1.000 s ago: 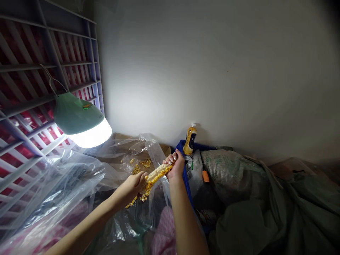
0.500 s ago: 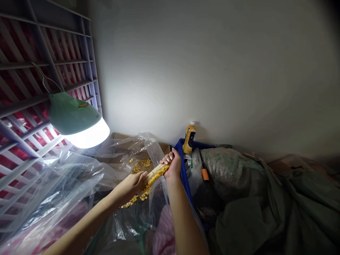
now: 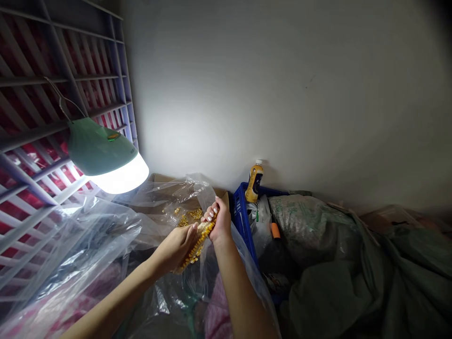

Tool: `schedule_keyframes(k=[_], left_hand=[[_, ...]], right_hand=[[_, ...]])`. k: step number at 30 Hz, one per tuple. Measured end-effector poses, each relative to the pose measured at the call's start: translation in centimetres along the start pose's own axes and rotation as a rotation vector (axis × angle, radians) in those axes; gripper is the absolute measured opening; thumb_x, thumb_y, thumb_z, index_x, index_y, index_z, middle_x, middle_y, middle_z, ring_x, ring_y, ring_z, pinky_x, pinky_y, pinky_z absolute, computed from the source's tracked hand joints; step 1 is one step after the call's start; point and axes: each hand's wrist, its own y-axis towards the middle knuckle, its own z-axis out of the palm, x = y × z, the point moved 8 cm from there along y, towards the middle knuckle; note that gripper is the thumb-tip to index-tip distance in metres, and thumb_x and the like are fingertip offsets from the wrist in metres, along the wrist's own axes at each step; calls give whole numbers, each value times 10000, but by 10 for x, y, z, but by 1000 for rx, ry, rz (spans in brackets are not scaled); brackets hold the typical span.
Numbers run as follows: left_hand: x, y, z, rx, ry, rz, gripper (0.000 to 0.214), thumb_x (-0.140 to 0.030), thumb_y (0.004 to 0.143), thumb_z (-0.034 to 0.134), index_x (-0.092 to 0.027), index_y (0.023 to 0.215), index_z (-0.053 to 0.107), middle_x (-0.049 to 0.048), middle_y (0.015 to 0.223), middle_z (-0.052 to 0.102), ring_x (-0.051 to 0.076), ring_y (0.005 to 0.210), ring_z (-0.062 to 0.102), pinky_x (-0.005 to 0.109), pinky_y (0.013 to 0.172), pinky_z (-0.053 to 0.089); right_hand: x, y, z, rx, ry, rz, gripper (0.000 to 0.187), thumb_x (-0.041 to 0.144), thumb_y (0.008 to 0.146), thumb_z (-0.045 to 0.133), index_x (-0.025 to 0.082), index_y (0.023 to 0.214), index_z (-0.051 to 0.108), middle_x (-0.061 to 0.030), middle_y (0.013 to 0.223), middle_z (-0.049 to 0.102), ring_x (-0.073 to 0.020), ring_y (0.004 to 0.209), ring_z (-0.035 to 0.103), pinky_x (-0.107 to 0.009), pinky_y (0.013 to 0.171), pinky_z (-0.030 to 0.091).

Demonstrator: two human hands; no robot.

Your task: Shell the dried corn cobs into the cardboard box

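A yellow corn cob (image 3: 198, 240) is gripped between both hands, tilted with its upper end to the right. My right hand (image 3: 219, 220) is wrapped round the upper end, fingers closed. My left hand (image 3: 176, 248) clasps the lower part, thumb pressed on the kernels. Loose kernels (image 3: 189, 218) lie on clear plastic sheeting (image 3: 165, 202) just behind the hands.
A lit green lamp (image 3: 106, 160) hangs from a slatted rack (image 3: 42, 122) at left. A blue crate (image 3: 243, 221) stands right of the hands, with a yellow bottle (image 3: 254, 181) against the wall. Grey-green sacks (image 3: 335, 254) fill the right side. Crumpled plastic covers the left.
Both hands and the cob have shifted left and a little down. My right hand has slid closer to my left along the cob, so less cob shows between them.
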Motion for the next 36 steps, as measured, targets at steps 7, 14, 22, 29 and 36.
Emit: schedule_keyframes(k=[7, 14, 22, 29, 36], left_hand=[[-2, -1, -11, -6, -11, -22, 440, -529, 822, 286, -184, 696, 528, 4, 639, 559, 156, 590, 466, 231, 562, 336], [3, -3, -3, -32, -24, -38, 433, -491, 830, 278, -179, 750, 567, 39, 702, 618, 187, 650, 521, 259, 629, 373], [3, -1, -6, -17, 3, -26, 435, -547, 781, 362, -177, 700, 575, 9, 642, 589, 160, 595, 484, 233, 579, 351], [18, -2, 0, -42, -158, -146, 523, -542, 807, 283, -139, 677, 590, 42, 649, 606, 178, 615, 499, 255, 592, 383], [12, -5, 14, 99, -533, -231, 603, -604, 790, 300, -116, 999, 586, 67, 786, 654, 204, 678, 581, 288, 615, 455]], right_hand=[[1, 1, 2, 17, 12, -23, 424, 289, 790, 420, 187, 409, 263, 73, 295, 273, -52, 269, 250, -182, 336, 293], [-3, 0, 1, -6, -30, -13, 420, 262, 788, 413, 191, 406, 254, 72, 295, 265, -57, 266, 263, -186, 332, 293], [-3, 2, 4, 13, -33, -68, 418, 271, 759, 452, 191, 397, 261, 62, 300, 273, -67, 316, 322, -193, 372, 354], [-15, 3, 5, 64, -52, -15, 439, 299, 770, 443, 191, 387, 257, 54, 316, 270, -75, 343, 335, -213, 406, 395], [-11, 1, 9, 94, 18, 50, 467, 383, 789, 461, 177, 400, 305, 37, 407, 384, -73, 376, 386, -220, 422, 409]])
